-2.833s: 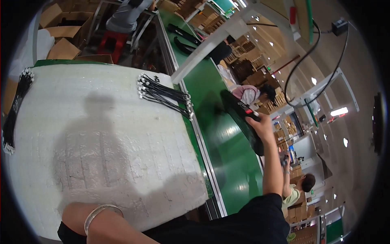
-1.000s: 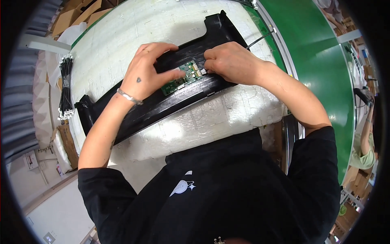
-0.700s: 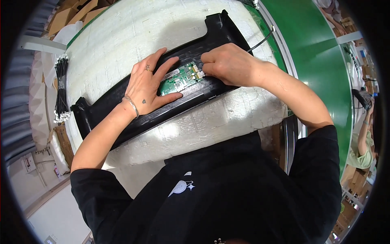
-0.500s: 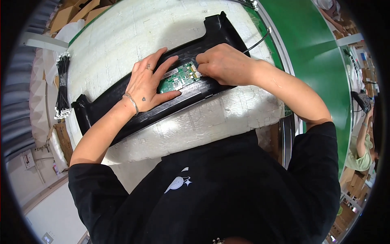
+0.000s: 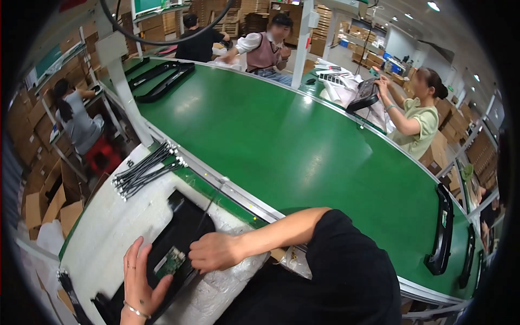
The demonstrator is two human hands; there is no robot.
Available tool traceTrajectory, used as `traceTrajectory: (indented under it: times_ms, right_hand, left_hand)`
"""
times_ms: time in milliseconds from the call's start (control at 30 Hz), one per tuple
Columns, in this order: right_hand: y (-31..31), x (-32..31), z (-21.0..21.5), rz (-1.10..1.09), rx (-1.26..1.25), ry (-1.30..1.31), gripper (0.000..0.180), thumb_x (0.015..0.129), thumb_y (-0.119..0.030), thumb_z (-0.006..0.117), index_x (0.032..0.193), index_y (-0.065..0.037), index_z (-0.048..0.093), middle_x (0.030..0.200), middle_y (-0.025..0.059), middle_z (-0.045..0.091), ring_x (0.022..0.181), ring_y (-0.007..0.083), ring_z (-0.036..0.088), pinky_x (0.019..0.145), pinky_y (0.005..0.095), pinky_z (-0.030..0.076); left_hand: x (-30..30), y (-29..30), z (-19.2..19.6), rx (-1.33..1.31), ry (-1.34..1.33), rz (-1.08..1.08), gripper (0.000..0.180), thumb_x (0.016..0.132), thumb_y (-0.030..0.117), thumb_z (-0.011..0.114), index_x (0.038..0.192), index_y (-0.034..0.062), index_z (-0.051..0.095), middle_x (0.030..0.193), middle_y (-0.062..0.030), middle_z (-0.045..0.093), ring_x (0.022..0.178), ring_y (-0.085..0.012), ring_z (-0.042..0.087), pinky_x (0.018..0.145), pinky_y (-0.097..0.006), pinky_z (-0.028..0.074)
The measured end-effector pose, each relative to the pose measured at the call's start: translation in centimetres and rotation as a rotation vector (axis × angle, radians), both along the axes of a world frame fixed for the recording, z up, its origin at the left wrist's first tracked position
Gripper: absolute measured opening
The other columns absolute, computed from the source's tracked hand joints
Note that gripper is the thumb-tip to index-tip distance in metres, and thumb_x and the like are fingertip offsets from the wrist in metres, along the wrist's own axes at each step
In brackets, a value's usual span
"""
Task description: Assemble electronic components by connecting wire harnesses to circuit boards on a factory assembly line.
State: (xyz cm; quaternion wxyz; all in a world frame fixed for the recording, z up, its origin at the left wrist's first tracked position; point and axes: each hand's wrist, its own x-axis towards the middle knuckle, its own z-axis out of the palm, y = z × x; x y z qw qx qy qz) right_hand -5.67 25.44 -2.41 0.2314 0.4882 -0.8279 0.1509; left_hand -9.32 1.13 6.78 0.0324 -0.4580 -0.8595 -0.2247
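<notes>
Both of my hands sit on the black housing [image 5: 181, 230] near the padded bench's [image 5: 116, 227] front edge: left hand [image 5: 140, 281] fingers spread flat beside the green circuit board [image 5: 171, 261], right hand [image 5: 215, 252] fingers curled together on it, open conveyor belt [image 5: 303, 151] beyond.

1. Long panel [image 5: 181, 230] under both hands: black plastic with a dull sheen.
2. Small circuit board [image 5: 171, 261] on the panel: green, smooth laminate.
3. Bench cover [image 5: 116, 222]: white foam sheet, matt and finely textured.
4. Conveyor belt [image 5: 281, 146]: green, smooth, with soft reflections of the lamps.
5. Belt edge rail [image 5: 238, 195]: pale bare metal.
6. Bracelet [image 5: 135, 311] on the left wrist: shiny metal.
7. Boxes [image 5: 40, 208] at left: brown matt cardboard.
</notes>
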Motion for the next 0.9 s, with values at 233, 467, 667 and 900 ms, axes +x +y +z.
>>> traceTrajectory:
  times_ms: [233,467,667,900]
  right_hand:
    - [14.9,2.0,3.9,-0.682,-0.154,0.160,0.026,0.071,-0.024,0.071,0.068,-0.009,0.051,0.068,0.0062,0.050,0.064,0.0248,0.055,0.053,0.0354,0.047]
    - [31.7,-3.8,-0.9,-1.227,0.016,0.200,0.026,0.067,-0.026,0.074,0.077,-0.005,0.060,0.079,0.0113,0.061,0.075,0.0306,0.060,0.065,0.0410,0.051]
    - [31.8,-11.2,1.0,-1.721,0.029,0.271,0.039,0.076,-0.020,0.065,0.110,-0.006,0.054,0.101,0.0144,0.058,0.098,0.0318,0.053,0.080,0.0432,0.047]
    - [4.0,-21.3,0.4,-0.532,-0.311,-0.140,0.014,0.077,-0.015,0.065,0.087,-0.006,0.068,0.090,0.0122,0.066,0.087,0.0292,0.059,0.078,0.0391,0.047]
  left_hand:
    - [0.9,2.7,-0.5,0.028,0.036,-0.251,0.055,0.067,0.018,0.073,0.116,0.0038,0.052,0.129,-0.0219,0.044,0.113,-0.0398,0.046,0.094,-0.045,0.040]
    - [-3.9,4.4,-8.1,0.023,-0.213,-0.199,0.057,0.073,0.021,0.069,0.125,0.0086,0.049,0.135,-0.0203,0.040,0.120,-0.0397,0.041,0.100,-0.045,0.036]
    - [-9.7,6.7,-12.4,0.163,-0.036,0.099,0.049,0.079,0.028,0.064,0.121,0.0051,0.051,0.133,-0.0174,0.043,0.120,-0.0354,0.041,0.102,-0.042,0.034]
    - [-9.8,4.9,-13.2,0.279,-0.081,0.250,0.040,0.080,0.024,0.063,0.114,0.0070,0.054,0.128,-0.0126,0.047,0.117,-0.0321,0.042,0.099,-0.038,0.037]
